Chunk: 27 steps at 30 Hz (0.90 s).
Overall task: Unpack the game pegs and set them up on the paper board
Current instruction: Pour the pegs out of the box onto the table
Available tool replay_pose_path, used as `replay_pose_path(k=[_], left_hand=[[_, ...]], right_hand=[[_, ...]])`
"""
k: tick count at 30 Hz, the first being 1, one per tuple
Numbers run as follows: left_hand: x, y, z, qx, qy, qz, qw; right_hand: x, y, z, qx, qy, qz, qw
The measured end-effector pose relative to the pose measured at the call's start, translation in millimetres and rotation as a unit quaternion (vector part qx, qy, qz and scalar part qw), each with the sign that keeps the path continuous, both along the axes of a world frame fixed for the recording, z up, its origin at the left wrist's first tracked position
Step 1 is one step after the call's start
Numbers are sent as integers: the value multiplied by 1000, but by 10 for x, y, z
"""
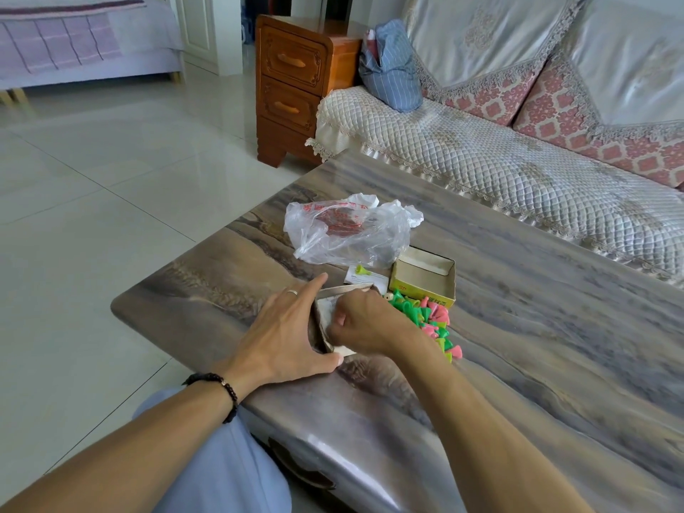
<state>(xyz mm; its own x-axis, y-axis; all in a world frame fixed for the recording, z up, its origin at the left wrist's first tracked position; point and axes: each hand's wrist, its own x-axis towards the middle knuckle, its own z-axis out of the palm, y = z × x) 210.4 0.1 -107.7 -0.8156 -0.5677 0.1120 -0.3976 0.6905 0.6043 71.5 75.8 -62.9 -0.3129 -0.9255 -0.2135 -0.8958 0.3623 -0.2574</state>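
A shallow grey box tray (322, 320) lies on the marbled table (518, 346). My left hand (287, 333) holds its left side, fingers straight along the edge and thumb at the near corner. My right hand (361, 323) is curled inside the tray, fingers bent on something I cannot make out. A heap of green and pink cone-shaped pegs (429, 320) lies just right of that hand. One yellow-green peg (362, 270) lies on a small white paper slip (370, 280). An open yellow box (423, 277) stands behind the pegs.
A crumpled clear plastic bag (348, 231) with red print sits behind the box tray. A quilted sofa (518, 172) runs along the table's far side. A wooden drawer cabinet (296, 87) stands at the sofa's end. Tiled floor (111, 179) lies left.
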Motion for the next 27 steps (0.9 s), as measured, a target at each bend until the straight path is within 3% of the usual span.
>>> replay_pose_path(k=[12, 20, 24, 27], left_hand=[[40, 35, 62, -2, 21, -9, 1000], [24, 11, 35, 31, 55, 22, 998], [43, 15, 30, 9, 68, 44, 997], [28, -35, 16, -23, 31, 90, 995]], right_hand=[[29, -27, -35, 16, 6, -7, 1000], [-30, 103, 134, -129, -156, -92, 975], [-42, 109, 274, -210, -259, -144, 932], [-75, 91, 333, -265, -327, -183, 888]])
